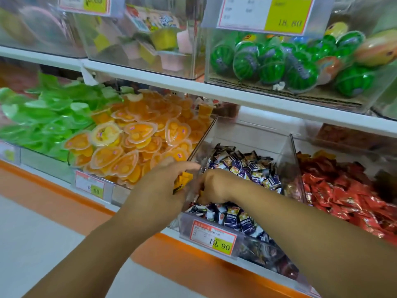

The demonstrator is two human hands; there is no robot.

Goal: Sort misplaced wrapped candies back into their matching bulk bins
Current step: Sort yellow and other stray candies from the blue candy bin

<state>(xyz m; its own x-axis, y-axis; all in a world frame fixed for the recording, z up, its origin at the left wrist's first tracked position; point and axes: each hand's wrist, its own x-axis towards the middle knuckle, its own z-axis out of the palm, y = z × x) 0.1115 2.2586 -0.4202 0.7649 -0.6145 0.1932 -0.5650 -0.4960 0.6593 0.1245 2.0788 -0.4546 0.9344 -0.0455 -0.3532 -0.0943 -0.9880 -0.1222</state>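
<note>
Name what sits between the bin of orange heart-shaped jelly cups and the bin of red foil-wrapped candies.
In the head view, a clear plastic bin of dark-blue-and-white wrapped candies lies between them.

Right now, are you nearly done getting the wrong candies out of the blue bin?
Partly. Done: the left grip holds a few yellow candies, likely picked out of this bin. In hand: the right grip is curled down among the blue-and-white candies beside another yellow bit; I cannot tell if it holds it. Left: the yellow ones have not gone into their own bin yet.
</note>
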